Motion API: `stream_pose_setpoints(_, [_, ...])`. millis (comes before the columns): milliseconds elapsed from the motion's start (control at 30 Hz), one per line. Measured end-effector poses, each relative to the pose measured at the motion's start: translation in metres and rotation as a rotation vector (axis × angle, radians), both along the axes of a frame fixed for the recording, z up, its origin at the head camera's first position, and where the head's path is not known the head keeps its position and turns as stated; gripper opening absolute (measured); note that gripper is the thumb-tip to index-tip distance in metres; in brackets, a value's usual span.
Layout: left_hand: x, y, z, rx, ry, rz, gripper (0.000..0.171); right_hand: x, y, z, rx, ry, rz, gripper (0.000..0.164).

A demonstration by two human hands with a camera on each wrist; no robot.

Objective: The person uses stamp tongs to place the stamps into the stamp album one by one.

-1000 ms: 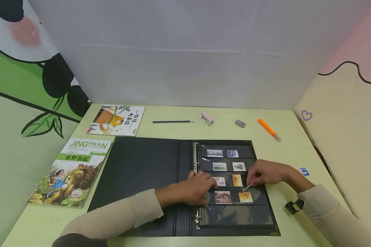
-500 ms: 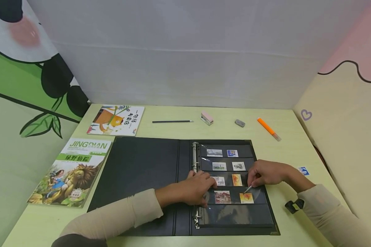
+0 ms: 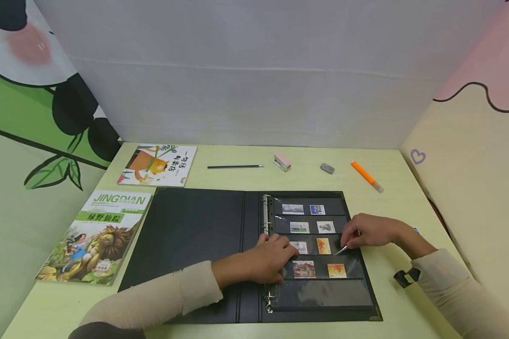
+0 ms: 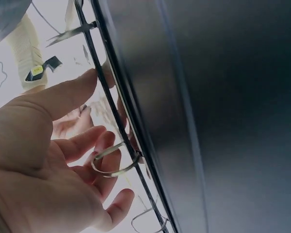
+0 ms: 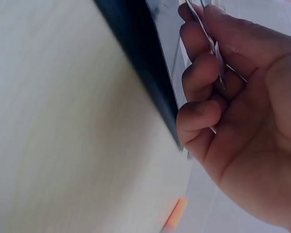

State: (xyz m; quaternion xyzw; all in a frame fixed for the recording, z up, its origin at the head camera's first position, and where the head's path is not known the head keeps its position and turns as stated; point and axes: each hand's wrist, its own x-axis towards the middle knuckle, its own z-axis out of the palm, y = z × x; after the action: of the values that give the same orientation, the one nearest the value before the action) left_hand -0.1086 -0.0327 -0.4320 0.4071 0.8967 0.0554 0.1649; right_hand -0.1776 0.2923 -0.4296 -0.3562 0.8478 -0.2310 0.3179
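Note:
Metal tweezers (image 3: 341, 250) are held in my right hand (image 3: 371, 230), over the right part of the album page. Their tips are between an upright orange stamp (image 3: 324, 246) and a yellow-orange stamp (image 3: 337, 270) in the row below. In the right wrist view the fingers curl around the tweezers (image 5: 213, 43). My left hand (image 3: 267, 259) rests on the page's left side by the metal rings (image 3: 268, 282), partly covering a pale stamp (image 3: 299, 247). The black ring album (image 3: 195, 235) lies spread flat, its stamps in clear pocket rows; the bottom row (image 3: 322, 294) holds no stamp.
Two books, a lion-cover one (image 3: 95, 235) and a white one (image 3: 159, 165), lie left of the album. Behind it are a thin black pencil (image 3: 235, 166), pink stapler (image 3: 282, 161), grey eraser (image 3: 327, 168) and orange marker (image 3: 366, 176). A loose blue stamp (image 3: 416, 230) is mostly hidden behind my right wrist.
The yellow-orange stamp shifted slightly right in its pocket under the tweezers. Since then the tweezers have drawn up and away from it. My left hand has stayed in place.

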Motion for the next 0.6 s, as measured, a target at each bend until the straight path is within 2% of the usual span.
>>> stream_pose_setpoints(300, [0.017,0.001,0.002,-0.038,0.05,-0.061,0.059,-0.007,0.053,0.005,-0.037,0.058,-0.211,0.013])
stream_pose_setpoints(467, [0.024,0.002,0.003,-0.061,0.087,-0.08,0.059,-0.003,0.089,0.008,-0.017,0.129,-0.294,0.016])
stream_pose_setpoints(600, [0.027,0.003,0.003,-0.074,0.11,-0.088,0.058,0.002,0.116,0.006,0.027,0.148,-0.363,0.018])
